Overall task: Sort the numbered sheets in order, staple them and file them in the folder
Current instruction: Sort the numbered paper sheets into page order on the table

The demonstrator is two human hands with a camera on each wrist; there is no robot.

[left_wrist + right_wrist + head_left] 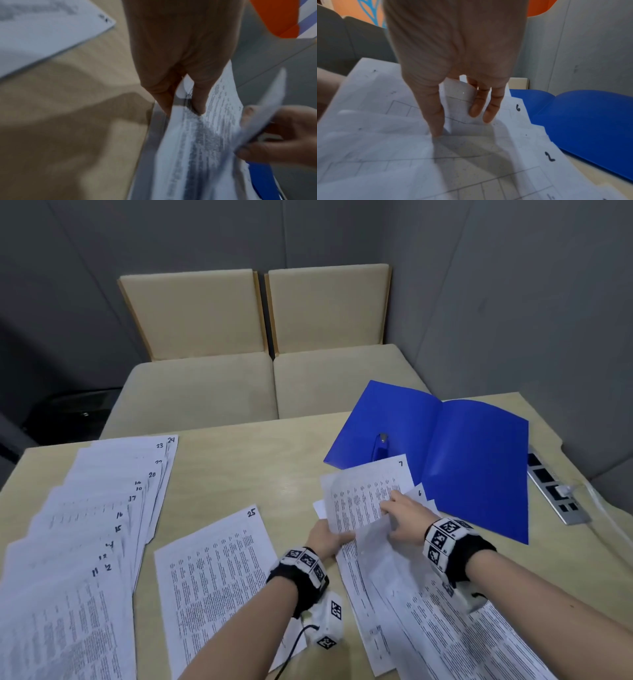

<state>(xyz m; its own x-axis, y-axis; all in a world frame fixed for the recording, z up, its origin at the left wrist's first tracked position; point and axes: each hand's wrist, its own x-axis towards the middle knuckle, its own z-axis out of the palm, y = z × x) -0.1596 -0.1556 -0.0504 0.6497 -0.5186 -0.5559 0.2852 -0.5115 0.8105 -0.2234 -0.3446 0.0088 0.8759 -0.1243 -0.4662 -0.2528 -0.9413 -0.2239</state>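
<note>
While pinched by right hand (404,517) on its near right part and by left hand (325,537) at its near left edge, sheet 7 (368,491) raised off the loose low-numbered pile (394,583). Long axis away from body. Fanned run 11–24 (102,508) well to the left, left hand nearer. Sheet 25 (212,570) between. Open folder (472,460) just beyond, right.

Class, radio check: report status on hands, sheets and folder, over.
Left hand and right hand both grip sheet 7, lifted over the right-hand pile. Sheet 25 lies alone mid-table. Blue folder lies open, stapler on it; nothing stapled yet.
</note>
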